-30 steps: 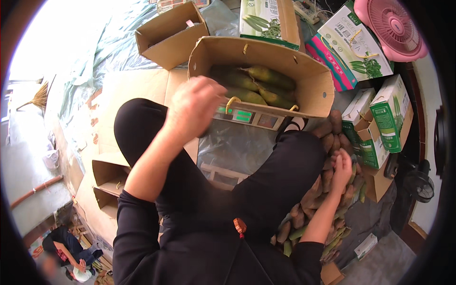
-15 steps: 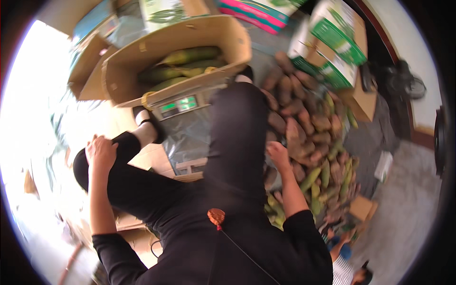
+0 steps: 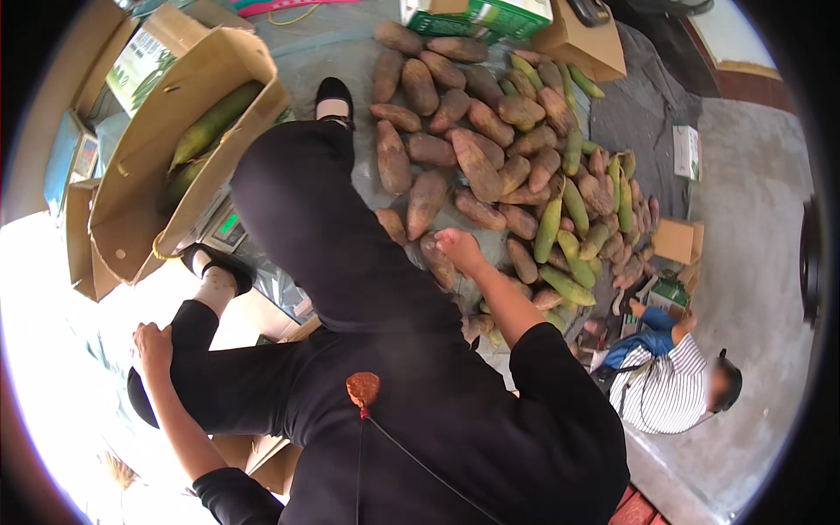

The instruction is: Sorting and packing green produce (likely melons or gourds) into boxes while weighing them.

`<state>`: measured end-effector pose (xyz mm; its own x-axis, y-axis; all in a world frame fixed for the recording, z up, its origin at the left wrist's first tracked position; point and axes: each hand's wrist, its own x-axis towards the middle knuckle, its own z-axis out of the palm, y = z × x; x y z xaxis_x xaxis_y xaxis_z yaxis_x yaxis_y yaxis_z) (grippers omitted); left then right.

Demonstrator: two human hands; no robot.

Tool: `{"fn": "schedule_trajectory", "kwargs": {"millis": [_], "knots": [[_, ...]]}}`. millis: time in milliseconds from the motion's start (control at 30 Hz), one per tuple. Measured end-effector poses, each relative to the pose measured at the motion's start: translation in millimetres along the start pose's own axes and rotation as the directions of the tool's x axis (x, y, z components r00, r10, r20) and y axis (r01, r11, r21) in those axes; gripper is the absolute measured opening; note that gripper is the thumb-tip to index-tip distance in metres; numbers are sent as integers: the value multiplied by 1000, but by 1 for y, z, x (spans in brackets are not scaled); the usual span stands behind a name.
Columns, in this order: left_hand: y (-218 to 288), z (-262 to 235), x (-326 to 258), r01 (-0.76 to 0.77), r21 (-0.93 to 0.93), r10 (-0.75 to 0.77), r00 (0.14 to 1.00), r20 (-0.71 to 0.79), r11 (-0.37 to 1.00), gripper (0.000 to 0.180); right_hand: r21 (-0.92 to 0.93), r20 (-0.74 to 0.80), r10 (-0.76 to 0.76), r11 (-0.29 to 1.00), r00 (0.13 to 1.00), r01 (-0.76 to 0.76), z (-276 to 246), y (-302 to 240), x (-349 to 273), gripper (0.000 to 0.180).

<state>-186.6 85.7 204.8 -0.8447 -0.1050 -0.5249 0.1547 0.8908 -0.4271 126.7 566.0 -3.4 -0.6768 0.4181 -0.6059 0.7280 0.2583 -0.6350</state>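
Observation:
My left hand (image 3: 154,349) rests on my bent left knee, its fingers laid over the black cloth and holding nothing. My right hand (image 3: 460,250) is closed in a loose fist with nothing visible in it. It hangs beside my right leg, over the near edge of a heap of large oblong vegetables. Closest to it is a brown vegetable (image 3: 436,262), partly covered by the hand. Rough brown vegetables (image 3: 426,199) make up most of the heap. Smooth green ones (image 3: 548,229) lie among them, mostly on the right. Whether hand and vegetable touch, I cannot tell.
At the left, an open cardboard box (image 3: 131,175) holding long green vegetables (image 3: 214,127) stands on a scale with a lit green display (image 3: 229,224). A green-and-white carton (image 3: 479,19) stands behind the heap. At the right, a person in a striped shirt (image 3: 663,394) sits near small boxes.
My view has turned to the right, so the heap sits nearer the middle and the box on the scale farther left. My left hand stays on the knee; my right remains a fist.

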Motion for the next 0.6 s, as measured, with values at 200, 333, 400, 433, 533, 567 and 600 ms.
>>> {"fn": "schedule_trajectory", "kwargs": {"millis": [200, 333, 400, 433, 533, 567, 600], "knots": [[0, -3, 5, 53, 43, -56, 996, 71, 998, 26, 211, -252, 151, 973, 956, -98, -49, 32, -3, 15], [13, -10, 5, 73, 34, -74, 997, 38, 997, 28, 155, -534, 131, 986, 835, -55, -105, 96, 12, 15], [10, -6, 5, 83, 55, -81, 996, -33, 995, 28, 63, -637, 136, 990, 758, -125, -132, 114, 22, 18], [9, -6, 3, 97, 70, -94, 995, -38, 993, 28, -36, -671, 135, 976, 729, -214, -147, 119, 26, 20], [13, -4, 13, 72, 87, -71, 997, -11, 994, 28, 40, -670, 241, 956, 702, -289, -190, 152, 30, 28], [6, -6, 8, 82, 98, -84, 996, 20, 992, 29, -32, -662, 287, 912, 693, -409, -194, 140, 40, 32], [5, -11, 4, 100, 107, -103, 994, 22, 989, 29, -108, -664, 331, 845, 671, -523, -198, 134, 47, 36]]}}
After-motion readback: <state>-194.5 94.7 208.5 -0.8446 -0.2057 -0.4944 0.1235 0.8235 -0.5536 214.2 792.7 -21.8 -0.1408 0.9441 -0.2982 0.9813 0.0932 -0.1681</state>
